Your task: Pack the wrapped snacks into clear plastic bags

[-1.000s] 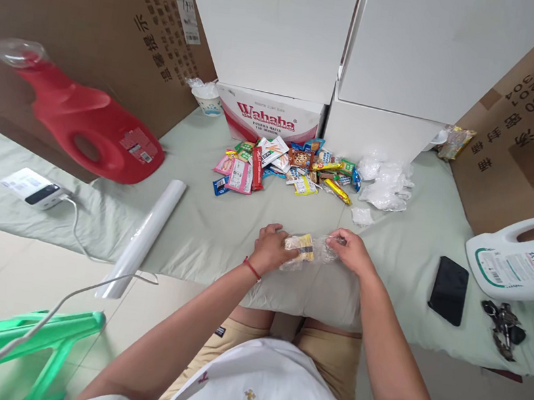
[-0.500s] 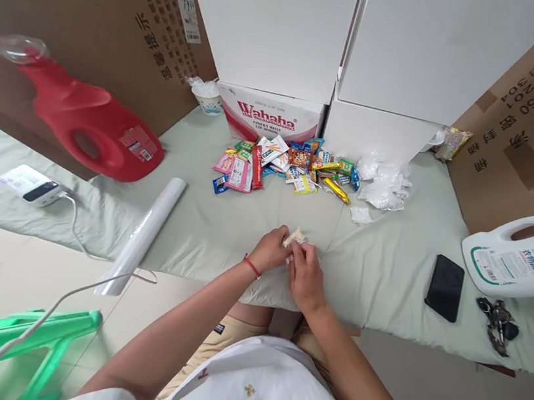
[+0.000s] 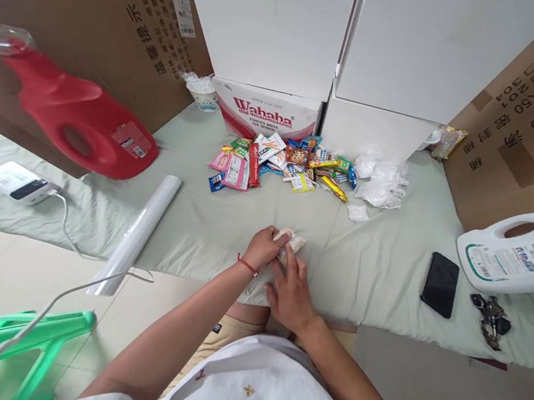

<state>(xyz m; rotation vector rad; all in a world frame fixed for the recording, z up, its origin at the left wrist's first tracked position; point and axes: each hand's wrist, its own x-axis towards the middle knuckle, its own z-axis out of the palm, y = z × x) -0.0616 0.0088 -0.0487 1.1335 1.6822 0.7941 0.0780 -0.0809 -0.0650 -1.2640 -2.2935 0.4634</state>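
A small beige and whitish packet (image 3: 296, 242), in what looks like clear plastic wrap, is pinched between the thumb and fingers of my left hand (image 3: 264, 250). My right hand (image 3: 292, 291) has its fingers stretched out and apart, with the fingertips touching the near side of the packet. Exactly what is inside the wrap is too small to make out. Beyond my hands lies a pile of colourful wrapped snacks (image 3: 255, 164). To its right sits a heap of clear plastic-wrapped bundles (image 3: 382, 184), with one small wrapped packet (image 3: 358, 213) lying apart in front.
On the left are a red jug (image 3: 91, 126), a plastic film roll (image 3: 138, 231) and a white cabled device (image 3: 18, 182). A phone (image 3: 440, 284), keys (image 3: 490, 320) and a white detergent jug (image 3: 520, 255) lie right. A Wahaba-lettered carton (image 3: 266, 114) stands behind the snacks.
My right hand has loosened from a pinch on the packet, its fingers now spread and slightly lower. My left hand keeps hold, and more of the packet shows. The view has shifted slightly.
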